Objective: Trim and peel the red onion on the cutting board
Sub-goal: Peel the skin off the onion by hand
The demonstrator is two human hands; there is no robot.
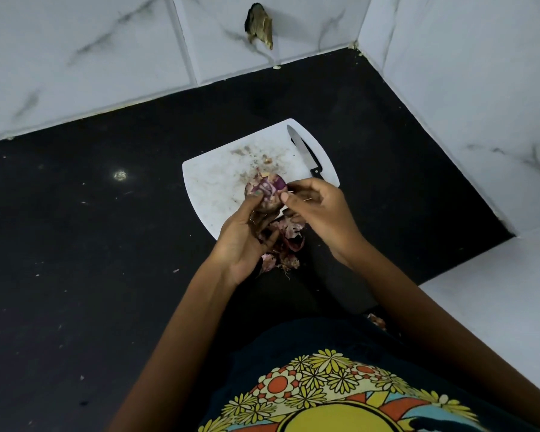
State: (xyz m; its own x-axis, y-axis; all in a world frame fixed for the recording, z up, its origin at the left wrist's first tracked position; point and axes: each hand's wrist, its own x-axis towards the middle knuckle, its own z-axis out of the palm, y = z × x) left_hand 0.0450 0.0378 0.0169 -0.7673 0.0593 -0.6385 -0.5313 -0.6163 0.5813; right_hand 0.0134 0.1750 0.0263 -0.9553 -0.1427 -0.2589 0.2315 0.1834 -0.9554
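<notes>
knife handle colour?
Black. The knife lies on the white cutting board, silver blade pointing away; clearest in the head view.

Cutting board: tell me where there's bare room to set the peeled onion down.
The cutting board has bare room on its left half, between its left edge and the red onion held in the left hand. The right edge is taken by the knife. The near corner is crowded with the peel pile under both hands.

Home kitchen corner: black stone counter (106, 244), marble-look wall tiles (91, 57), cutting board (212, 188), knife (304, 152).
</notes>
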